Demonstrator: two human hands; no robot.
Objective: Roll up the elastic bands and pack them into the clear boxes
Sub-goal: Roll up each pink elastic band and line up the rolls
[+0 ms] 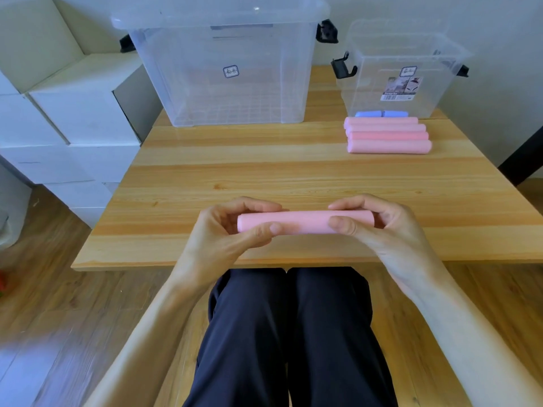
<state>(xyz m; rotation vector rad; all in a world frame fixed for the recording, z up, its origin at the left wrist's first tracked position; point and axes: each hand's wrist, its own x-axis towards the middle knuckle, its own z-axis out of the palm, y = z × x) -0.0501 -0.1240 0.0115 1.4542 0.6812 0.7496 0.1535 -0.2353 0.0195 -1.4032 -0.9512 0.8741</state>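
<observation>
Both hands, left (pixel 232 230) and right (pixel 379 227), grip a finished pink roll (pixel 305 221) above the tabletop (pixel 264 171), five rolls (pixel 388 136) waiting, clear boxes (pixel 223 69) seemingly unpacked.

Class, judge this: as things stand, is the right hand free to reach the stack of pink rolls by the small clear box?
Probably not yet: the right hand grips the pink roll. The table towards the stack lies open.
</observation>
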